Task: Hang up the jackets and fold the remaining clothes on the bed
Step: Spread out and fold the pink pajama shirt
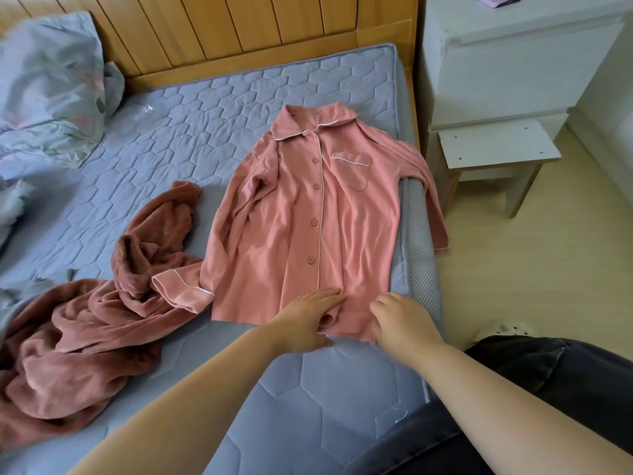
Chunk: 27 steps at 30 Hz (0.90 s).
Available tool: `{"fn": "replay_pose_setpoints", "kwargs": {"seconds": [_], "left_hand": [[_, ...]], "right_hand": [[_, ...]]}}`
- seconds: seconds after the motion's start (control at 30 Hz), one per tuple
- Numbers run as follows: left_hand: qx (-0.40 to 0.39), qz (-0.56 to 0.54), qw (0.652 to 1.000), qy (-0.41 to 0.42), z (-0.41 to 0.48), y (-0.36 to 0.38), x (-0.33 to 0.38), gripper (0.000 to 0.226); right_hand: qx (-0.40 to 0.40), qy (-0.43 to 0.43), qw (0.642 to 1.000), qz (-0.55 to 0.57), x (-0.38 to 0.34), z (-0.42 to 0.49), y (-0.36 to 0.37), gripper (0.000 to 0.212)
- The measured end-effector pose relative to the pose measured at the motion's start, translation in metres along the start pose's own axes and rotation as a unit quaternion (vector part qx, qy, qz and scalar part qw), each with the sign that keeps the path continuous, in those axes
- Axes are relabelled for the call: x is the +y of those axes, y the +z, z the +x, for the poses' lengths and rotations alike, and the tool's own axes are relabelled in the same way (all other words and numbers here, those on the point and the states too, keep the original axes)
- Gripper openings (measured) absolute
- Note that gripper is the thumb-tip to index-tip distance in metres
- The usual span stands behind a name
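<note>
On the bed (239, 108), flat left hand (308, 318) presses the pink shirt (301, 217) at its hem, right hand (402, 320) pinches it; sleeves (426, 190) probably fold inward next.

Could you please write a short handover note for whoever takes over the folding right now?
Left grip: fingers flat on the pink pyjama shirt hem.
Right grip: curled at the same hem; hold unclear.
Shirt lies flat, buttoned, on the bed; one sleeve hangs over the edge.
Brown fleece garment lies crumpled beside it.
Done: shirt spread out.
Left: fold shirt, then the fleece.

Shirt (308, 214) on mattress (191, 108), robe (85, 323) at left.
</note>
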State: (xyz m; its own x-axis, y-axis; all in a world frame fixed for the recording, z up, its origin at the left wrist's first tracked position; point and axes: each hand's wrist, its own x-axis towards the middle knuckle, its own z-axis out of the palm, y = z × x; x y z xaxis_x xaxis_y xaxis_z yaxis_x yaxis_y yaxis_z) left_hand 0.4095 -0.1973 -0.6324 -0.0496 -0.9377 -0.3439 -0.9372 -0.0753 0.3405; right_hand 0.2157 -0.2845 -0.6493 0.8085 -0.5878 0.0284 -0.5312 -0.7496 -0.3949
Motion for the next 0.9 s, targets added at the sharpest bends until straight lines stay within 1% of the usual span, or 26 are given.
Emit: {"fn": "replay_pose_setpoints", "kwargs": {"seconds": [0.03,0.07,0.1,0.13,0.17,0.23,0.27,0.33,0.37,0.4,0.43,0.47,0.5,0.53,0.57,0.6,0.67,0.7,0.73,0.77,0.8,0.83,0.87,0.9], "left_hand": [[0.005,-0.009,1.000,-0.001,0.000,0.000,0.000,0.091],[0.008,-0.018,1.000,-0.003,0.000,0.001,-0.001,0.091],[0.014,-0.027,1.000,-0.006,0.001,0.002,-0.001,0.089],[0.021,-0.035,0.999,-0.007,0.001,0.003,-0.001,0.087],[0.030,-0.040,0.999,-0.007,0.001,0.004,-0.001,0.085],[0.045,-0.045,0.998,-0.005,0.002,0.005,-0.001,0.081],[0.047,-0.046,0.998,-0.004,0.003,0.006,-0.001,0.081],[0.049,-0.049,0.998,-0.008,0.002,0.006,-0.001,0.080],[0.057,-0.050,0.997,-0.012,0.001,0.007,-0.001,0.078],[0.071,-0.051,0.996,-0.015,0.000,0.007,-0.002,0.073],[0.094,-0.050,0.994,-0.014,-0.001,0.008,0.000,0.067],[0.120,-0.044,0.992,-0.009,-0.001,0.008,0.001,0.060],[0.148,-0.031,0.988,0.000,-0.001,0.009,0.002,0.053],[0.172,-0.013,0.985,0.010,-0.001,0.011,0.004,0.046],[0.188,0.004,0.982,0.021,0.000,0.013,0.004,0.040],[0.197,0.017,0.980,0.030,0.000,0.014,0.004,0.036],[0.203,0.033,0.978,0.039,0.000,0.013,0.003,0.027],[0.203,0.040,0.977,0.044,-0.001,0.011,0.003,0.030],[0.204,0.044,0.977,0.045,-0.002,0.009,0.002,0.033],[0.204,0.042,0.977,0.045,-0.004,0.007,0.001,0.033],[0.206,0.038,0.977,0.043,-0.006,0.006,-0.002,0.031],[0.208,0.034,0.977,0.039,-0.008,0.006,-0.005,0.029],[0.208,0.034,0.977,0.033,-0.010,0.007,-0.009,0.027],[0.203,0.038,0.978,0.031,-0.011,0.009,-0.011,0.025]], "right_hand": [[0.008,0.002,1.000,0.007,0.003,-0.002,-0.002,0.022],[0.012,-0.004,1.000,-0.001,0.004,-0.004,-0.002,0.025],[-0.006,-0.006,1.000,-0.031,0.001,-0.006,-0.001,0.035],[-0.044,-0.012,0.997,-0.068,-0.003,-0.007,0.000,0.044],[-0.060,-0.016,0.993,-0.101,-0.009,-0.006,-0.001,0.046],[-0.025,-0.026,0.994,-0.106,-0.014,-0.004,0.001,0.034],[0.004,-0.013,0.997,-0.077,-0.014,-0.002,-0.001,0.035],[0.050,0.073,0.996,-0.004,-0.007,-0.002,-0.013,0.037],[0.079,0.116,0.990,0.003,-0.002,-0.005,-0.018,0.032],[0.089,0.151,0.984,-0.010,0.003,-0.007,-0.020,0.026],[0.070,0.172,0.982,-0.036,0.009,-0.010,-0.021,0.020],[0.047,0.170,0.982,-0.064,0.011,-0.012,-0.023,0.016],[0.027,0.161,0.983,-0.083,0.010,-0.014,-0.023,0.019],[0.014,0.130,0.987,-0.096,0.007,-0.015,-0.023,0.028],[0.013,0.080,0.992,-0.096,0.003,-0.014,-0.023,0.036],[0.037,0.026,0.994,-0.098,-0.002,-0.013,-0.023,0.038],[0.080,-0.062,0.993,-0.068,-0.009,-0.010,-0.025,0.027],[0.110,-0.077,0.990,-0.044,-0.010,-0.009,-0.023,0.024],[0.131,-0.065,0.989,-0.018,-0.012,-0.008,-0.025,0.024],[0.138,-0.025,0.990,0.006,-0.013,-0.007,-0.029,0.024],[0.139,0.019,0.990,0.008,-0.012,-0.006,-0.031,0.027],[0.094,0.070,0.993,-0.015,-0.010,-0.007,-0.034,0.030],[0.053,0.112,0.991,-0.042,-0.005,-0.008,-0.034,0.028],[0.018,0.134,0.989,-0.052,0.003,-0.011,-0.030,0.024]]}}
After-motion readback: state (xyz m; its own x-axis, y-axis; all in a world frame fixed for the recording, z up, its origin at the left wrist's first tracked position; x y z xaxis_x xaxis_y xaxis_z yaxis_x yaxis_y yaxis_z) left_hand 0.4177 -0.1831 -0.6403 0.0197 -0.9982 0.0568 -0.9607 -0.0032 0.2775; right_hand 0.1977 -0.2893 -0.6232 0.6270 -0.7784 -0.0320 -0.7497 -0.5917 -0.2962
